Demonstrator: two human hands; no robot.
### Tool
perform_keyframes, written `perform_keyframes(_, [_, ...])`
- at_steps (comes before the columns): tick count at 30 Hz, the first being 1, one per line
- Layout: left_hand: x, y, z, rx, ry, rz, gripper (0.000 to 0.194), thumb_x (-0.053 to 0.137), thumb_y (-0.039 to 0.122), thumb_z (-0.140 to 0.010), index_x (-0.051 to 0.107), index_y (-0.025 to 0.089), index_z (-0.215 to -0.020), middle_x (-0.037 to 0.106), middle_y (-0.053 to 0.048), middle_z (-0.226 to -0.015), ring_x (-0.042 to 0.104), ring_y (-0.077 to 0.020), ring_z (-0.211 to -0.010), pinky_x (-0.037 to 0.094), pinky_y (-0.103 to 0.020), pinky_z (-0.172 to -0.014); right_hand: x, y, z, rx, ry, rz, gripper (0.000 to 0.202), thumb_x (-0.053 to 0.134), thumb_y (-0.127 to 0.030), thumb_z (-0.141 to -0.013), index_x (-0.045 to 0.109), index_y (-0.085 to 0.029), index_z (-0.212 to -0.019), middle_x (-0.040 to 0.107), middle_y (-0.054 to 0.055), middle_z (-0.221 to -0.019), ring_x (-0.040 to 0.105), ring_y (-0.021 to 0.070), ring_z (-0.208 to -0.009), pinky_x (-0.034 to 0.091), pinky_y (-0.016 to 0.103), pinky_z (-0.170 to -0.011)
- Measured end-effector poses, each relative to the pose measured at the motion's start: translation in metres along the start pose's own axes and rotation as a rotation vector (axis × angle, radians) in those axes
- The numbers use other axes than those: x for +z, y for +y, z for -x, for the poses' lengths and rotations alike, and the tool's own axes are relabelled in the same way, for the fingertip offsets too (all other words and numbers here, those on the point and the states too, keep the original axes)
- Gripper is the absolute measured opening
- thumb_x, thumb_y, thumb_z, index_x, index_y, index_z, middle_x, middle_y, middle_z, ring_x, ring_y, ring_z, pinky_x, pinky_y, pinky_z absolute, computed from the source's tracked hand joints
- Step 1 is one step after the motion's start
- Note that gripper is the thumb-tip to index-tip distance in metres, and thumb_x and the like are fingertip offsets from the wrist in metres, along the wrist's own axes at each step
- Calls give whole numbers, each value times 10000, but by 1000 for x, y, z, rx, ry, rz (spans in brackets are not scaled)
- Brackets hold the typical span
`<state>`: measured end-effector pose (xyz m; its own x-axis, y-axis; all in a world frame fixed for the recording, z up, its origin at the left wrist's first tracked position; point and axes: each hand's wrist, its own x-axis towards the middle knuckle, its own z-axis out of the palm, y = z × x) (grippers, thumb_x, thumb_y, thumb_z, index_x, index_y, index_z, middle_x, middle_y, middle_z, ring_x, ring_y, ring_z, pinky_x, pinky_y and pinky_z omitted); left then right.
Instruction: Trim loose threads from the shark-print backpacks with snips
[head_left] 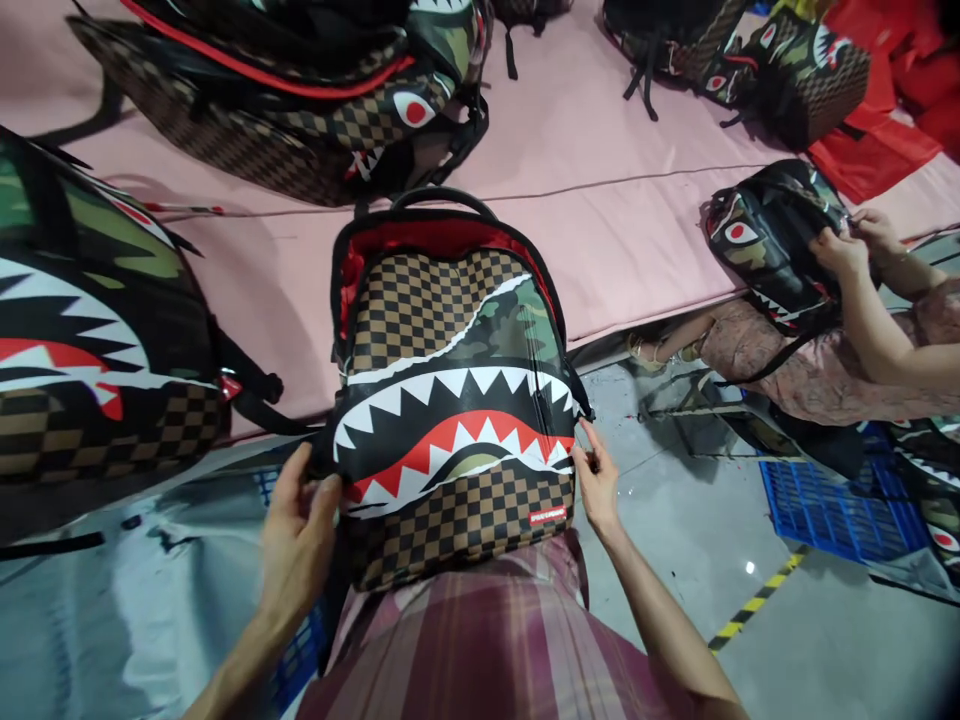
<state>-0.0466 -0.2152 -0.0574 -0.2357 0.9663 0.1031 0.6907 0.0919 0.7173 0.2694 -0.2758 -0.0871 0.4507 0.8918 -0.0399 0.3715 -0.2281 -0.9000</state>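
A checkered backpack [457,400] with a shark-mouth print and a camouflage patch rests upright against my lap and the table edge. Its top flap is open, showing red lining. At the pack's lower left side is my left hand [298,530], thumb and fingers closed on the side edge or strap. My right hand [598,480] pinches the right side edge near the end of the shark mouth. The fingertips of both hands are partly hidden by the bag's sides.
Another shark-print backpack [90,330] stands close on the left. A large bag [300,120] lies on the pink table [592,240] ahead. At right, another person's hands [847,245] work on a small backpack [772,230]. Blue crates [840,500] sit below, right.
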Motion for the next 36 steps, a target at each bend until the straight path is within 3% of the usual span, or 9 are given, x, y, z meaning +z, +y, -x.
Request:
perform_keyframes(3, [9, 25, -16, 315, 49, -48, 383, 561, 271, -822, 509, 305, -1199, 579, 12, -1176, 516, -226, -1102, 399, -437, -982, -3, -20, -32, -318, -129, 297, 378, 539, -262, -836, 578, -256, -1211, 558, 81, -1220, 625, 179, -893, 501, 271, -710])
perform_keyframes(6, [48, 72, -34, 527, -257, -9, 216, 463, 239, -868, 583, 220, -1047, 640, -31, -985, 556, -206, -967, 448, -374, -884, 3, -36, -62, -539, -198, 596, 318, 526, -205, -850, 618, -239, -1152, 631, 74, -999, 614, 139, -682, 454, 233, -553])
perform_keyframes(11, [129, 142, -54, 310, -480, -92, 370, 417, 379, -895, 466, 144, -1175, 636, -83, -940, 601, -220, -882, 465, -327, -750, 7, -46, -89, -730, -172, 616, 253, 411, -116, -900, 644, -174, -982, 643, 54, -800, 603, 121, -664, 442, 208, -572])
perform_keyframes(14, [150, 158, -62, 208, -580, -244, 592, 470, 532, -835, 353, 123, -1248, 617, -152, -1043, 619, -279, -917, 461, -349, -709, 0, -46, -72, -816, -216, 633, 243, 389, -137, -911, 629, -145, -880, 600, 48, -681, 557, 129, -571, 417, 226, -518])
perform_keyframes(20, [149, 155, -79, 106, -819, -306, 555, 442, 564, -823, 355, 183, -1218, 646, -121, -1001, 631, -309, -898, 456, -379, -703, -33, -26, -17, -625, -430, 414, 226, 392, -158, -911, 615, -156, -951, 610, 48, -716, 544, 138, -571, 418, 243, -509])
perform_keyframes(24, [154, 157, -84, 66, -884, -308, 469, 438, 428, -842, 364, 168, -1225, 675, -79, -873, 644, -260, -855, 454, -326, -698, -32, -17, -103, -145, -235, 141, 324, 364, -343, -919, 640, -175, -885, 593, 11, -638, 538, 137, -560, 434, 245, -539])
perform_keyframes(27, [149, 163, -77, 77, -812, -360, 470, 420, 276, -824, 353, 120, -1262, 678, -84, -815, 650, -250, -800, 454, -319, -693, -5, -16, -205, -60, 61, 288, 325, 477, -374, -832, 614, -136, -1006, 651, 98, -889, 585, 227, -832, 454, 343, -750])
perform_keyframes(30, [129, 168, -61, 227, -668, -420, 587, 383, 205, -818, 232, 80, -1371, 649, -39, -660, 636, -220, -640, 456, -311, -649, 25, -24, -271, -85, 21, 306, 383, 543, -292, -753, 585, -122, -1093, 627, 154, -1071, 556, 270, -1004, 415, 412, -886])
perform_keyframes(36, [102, 174, -41, 473, -516, -462, 604, 338, 158, -837, 168, 38, -1404, 590, 5, -539, 578, -164, -477, 430, -256, -517, 11, -62, -229, -193, 37, 149, 365, 373, -340, -867, 580, -139, -1089, 600, 142, -1140, 542, 238, -1070, 421, 423, -922])
